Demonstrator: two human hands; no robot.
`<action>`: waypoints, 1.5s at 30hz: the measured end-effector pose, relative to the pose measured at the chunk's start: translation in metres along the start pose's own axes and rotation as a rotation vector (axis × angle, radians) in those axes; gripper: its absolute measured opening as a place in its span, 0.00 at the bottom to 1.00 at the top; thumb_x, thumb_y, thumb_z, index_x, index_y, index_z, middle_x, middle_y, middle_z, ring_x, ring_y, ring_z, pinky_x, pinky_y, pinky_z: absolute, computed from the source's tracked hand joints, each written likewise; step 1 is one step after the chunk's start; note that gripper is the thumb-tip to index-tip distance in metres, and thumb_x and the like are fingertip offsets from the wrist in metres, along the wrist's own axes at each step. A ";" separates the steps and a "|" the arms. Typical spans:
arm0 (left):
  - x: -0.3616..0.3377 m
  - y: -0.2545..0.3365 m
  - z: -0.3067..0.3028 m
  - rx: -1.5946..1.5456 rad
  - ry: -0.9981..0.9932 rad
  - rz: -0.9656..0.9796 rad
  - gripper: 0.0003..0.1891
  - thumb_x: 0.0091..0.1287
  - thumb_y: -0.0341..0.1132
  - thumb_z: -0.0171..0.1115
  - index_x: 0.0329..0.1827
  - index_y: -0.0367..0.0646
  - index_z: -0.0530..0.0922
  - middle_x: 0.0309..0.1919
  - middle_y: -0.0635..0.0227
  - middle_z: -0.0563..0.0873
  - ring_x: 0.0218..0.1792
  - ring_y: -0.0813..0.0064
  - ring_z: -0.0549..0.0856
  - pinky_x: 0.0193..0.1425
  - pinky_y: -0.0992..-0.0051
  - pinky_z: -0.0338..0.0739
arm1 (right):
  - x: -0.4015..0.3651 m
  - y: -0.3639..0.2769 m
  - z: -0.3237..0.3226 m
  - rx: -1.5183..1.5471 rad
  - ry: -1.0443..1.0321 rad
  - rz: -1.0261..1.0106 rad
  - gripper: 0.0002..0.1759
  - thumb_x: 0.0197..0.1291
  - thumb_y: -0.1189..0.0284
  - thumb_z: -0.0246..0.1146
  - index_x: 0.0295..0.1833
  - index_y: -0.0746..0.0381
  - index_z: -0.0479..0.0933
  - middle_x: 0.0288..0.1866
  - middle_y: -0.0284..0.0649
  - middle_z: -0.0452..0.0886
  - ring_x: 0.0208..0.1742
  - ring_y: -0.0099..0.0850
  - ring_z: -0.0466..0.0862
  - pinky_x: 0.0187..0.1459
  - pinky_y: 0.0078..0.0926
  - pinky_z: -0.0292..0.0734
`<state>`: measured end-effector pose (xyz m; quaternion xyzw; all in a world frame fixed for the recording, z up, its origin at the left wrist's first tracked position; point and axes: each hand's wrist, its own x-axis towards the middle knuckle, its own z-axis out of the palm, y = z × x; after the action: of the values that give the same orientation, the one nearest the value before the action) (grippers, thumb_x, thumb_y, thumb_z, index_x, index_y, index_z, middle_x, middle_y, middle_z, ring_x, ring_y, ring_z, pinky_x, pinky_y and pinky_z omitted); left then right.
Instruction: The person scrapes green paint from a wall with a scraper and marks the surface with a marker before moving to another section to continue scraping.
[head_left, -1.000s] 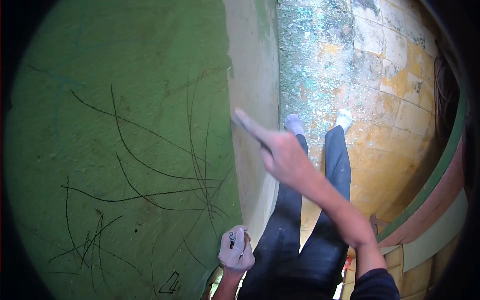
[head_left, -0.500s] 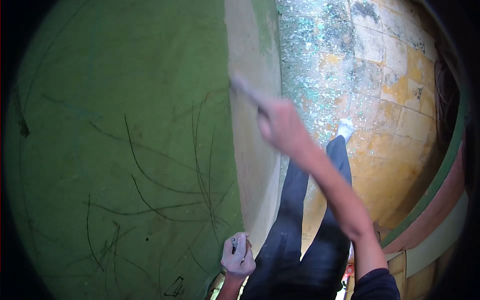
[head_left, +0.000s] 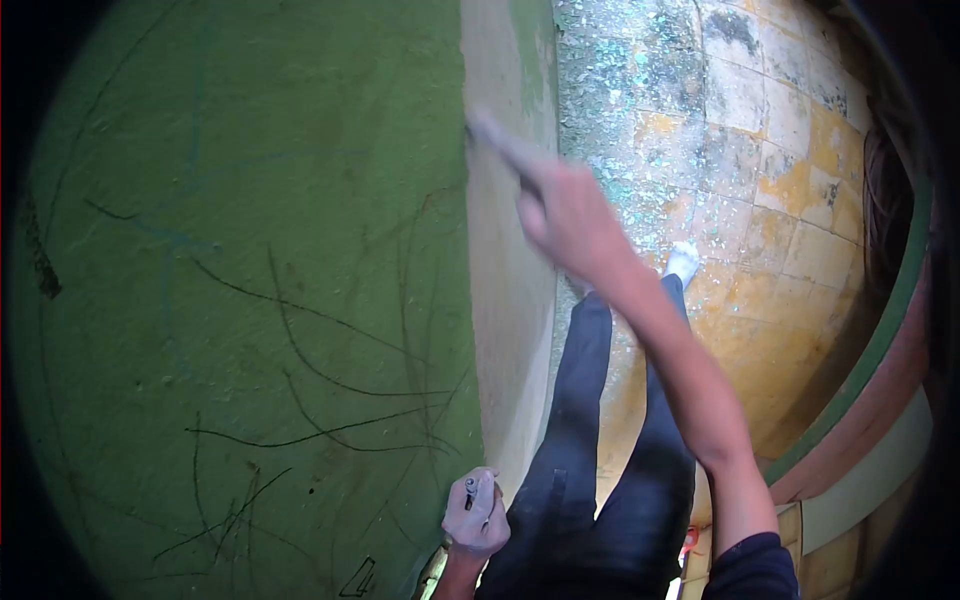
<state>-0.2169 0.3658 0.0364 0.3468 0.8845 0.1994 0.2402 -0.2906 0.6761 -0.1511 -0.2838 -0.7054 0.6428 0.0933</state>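
Observation:
A green wall (head_left: pixel 250 330) with dark curved scratch lines fills the left side, bordered by a pale scraped band (head_left: pixel 510 250). My right hand (head_left: pixel 575 215) is wrapped round a blurred, narrow tool (head_left: pixel 505 145), whose far end meets the edge between green paint and pale band. Lower down, my left hand (head_left: pixel 477 515) is closed round a small object with a dark, round metallic end (head_left: pixel 471 487), beside the wall near the band's lower end; I cannot make out what it is.
Pale and green flakes lie scattered over the worn yellow and white tiled floor (head_left: pixel 780 200). My legs in dark trousers (head_left: pixel 570 400) and a whitened foot (head_left: pixel 684 260) are below. A curved green-edged ledge (head_left: pixel 850 400) stands at the right, with coiled dark cable (head_left: pixel 885 190) behind.
My right hand and its tool have moved slightly up along the wall's edge. The view has shifted a little. My left hand keeps its hold in nearly the same place.

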 end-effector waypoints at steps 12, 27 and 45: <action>0.000 0.001 -0.003 -0.021 -0.006 0.045 0.38 0.54 0.10 0.56 0.72 0.42 0.77 0.42 0.48 0.85 0.32 0.68 0.84 0.36 0.73 0.83 | -0.001 -0.008 -0.005 -0.040 0.021 -0.104 0.48 0.49 0.89 0.48 0.80 0.53 0.65 0.56 0.64 0.83 0.43 0.58 0.87 0.54 0.49 0.82; -0.004 -0.005 -0.004 -0.047 0.023 0.088 0.36 0.54 0.11 0.55 0.71 0.39 0.77 0.43 0.45 0.85 0.30 0.69 0.83 0.35 0.72 0.84 | -0.005 0.001 0.008 -0.015 0.164 -0.234 0.46 0.53 0.85 0.48 0.80 0.45 0.67 0.47 0.60 0.87 0.24 0.41 0.83 0.39 0.39 0.83; -0.007 -0.014 -0.006 -0.011 -0.016 0.059 0.30 0.56 0.12 0.59 0.66 0.33 0.79 0.45 0.46 0.86 0.36 0.61 0.87 0.41 0.68 0.85 | 0.025 -0.010 -0.015 -0.096 0.066 -0.128 0.45 0.51 0.86 0.49 0.79 0.54 0.65 0.64 0.55 0.81 0.57 0.57 0.84 0.63 0.46 0.78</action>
<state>-0.2232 0.3506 0.0358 0.3728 0.8709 0.2083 0.2431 -0.3062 0.7018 -0.1445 -0.2632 -0.7487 0.5913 0.1434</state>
